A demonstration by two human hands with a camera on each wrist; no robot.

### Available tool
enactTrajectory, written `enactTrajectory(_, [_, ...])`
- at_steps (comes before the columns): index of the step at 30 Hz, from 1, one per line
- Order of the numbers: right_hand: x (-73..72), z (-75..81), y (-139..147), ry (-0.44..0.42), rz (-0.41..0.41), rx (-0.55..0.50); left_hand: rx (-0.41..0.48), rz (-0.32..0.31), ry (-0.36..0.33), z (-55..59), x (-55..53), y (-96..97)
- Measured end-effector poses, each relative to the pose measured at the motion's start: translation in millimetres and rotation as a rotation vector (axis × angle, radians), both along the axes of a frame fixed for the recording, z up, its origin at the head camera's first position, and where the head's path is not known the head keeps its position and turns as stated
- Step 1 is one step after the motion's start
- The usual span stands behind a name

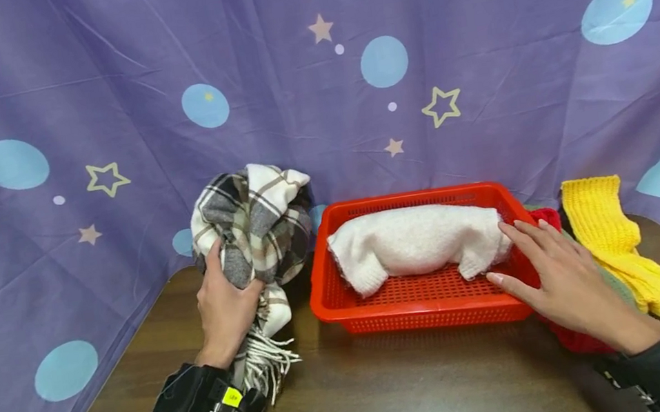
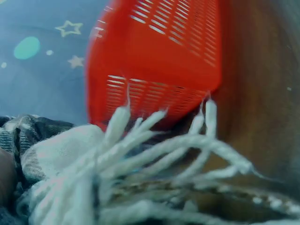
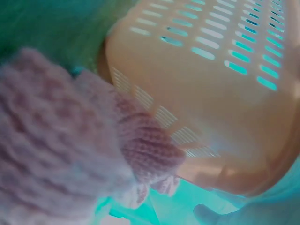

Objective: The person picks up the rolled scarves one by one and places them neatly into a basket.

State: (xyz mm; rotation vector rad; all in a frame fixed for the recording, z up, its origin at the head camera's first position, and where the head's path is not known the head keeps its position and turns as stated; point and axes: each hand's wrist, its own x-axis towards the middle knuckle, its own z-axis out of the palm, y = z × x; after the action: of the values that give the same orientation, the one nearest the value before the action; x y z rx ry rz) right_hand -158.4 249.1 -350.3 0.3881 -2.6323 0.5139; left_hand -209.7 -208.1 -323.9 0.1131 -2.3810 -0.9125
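Observation:
My left hand (image 1: pixel 228 313) grips a bunched plaid scarf (image 1: pixel 271 231) in white, grey, black and beige, left of the red basket (image 1: pixel 426 318). White fringe (image 2: pixel 154 164) from the scarf hangs down and fills the lower left wrist view. In the basket lies a white fuzzy knitted garment (image 1: pixel 422 239), rolled lengthwise, with two ribbed ends turned toward me. Over the basket's right rim, my right hand (image 1: pixel 564 272) is spread with straight fingers, fingertips near the garment's right end. Whether they touch it I cannot tell.
Right of the basket lies a yellow ribbed knit (image 1: pixel 602 226), with red (image 1: pixel 547 216) and green (image 1: pixel 618 283) fabric partly hidden beside it. The brown wooden table (image 1: pixel 403 384) meets a purple curtain (image 1: pixel 303 98) with stars and dots. Colours look off in the right wrist view.

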Motion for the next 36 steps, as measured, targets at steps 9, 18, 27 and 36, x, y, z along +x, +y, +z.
enactTrajectory(9, [-3.9, 15.0, 1.0, 0.027, 0.036, 0.021, -0.03, -0.034, 0.06, 30.2, 11.0, 2.6])
enactTrajectory(18, [-6.6, 39.0, -3.0, 0.101, 0.086, 0.026, -0.097, -0.157, 0.086, 49.7, 14.7, 14.9])
enactTrajectory(27, [-16.3, 88.8, -22.1, 0.232, 0.176, 0.043, -0.257, -0.462, 0.258, 81.7, 7.4, 48.5])
enactTrajectory(36, [-25.2, 118.0, -44.5, 0.394, 0.234, 0.102, -0.435, -0.701, 0.229, 95.6, -1.9, 86.5])
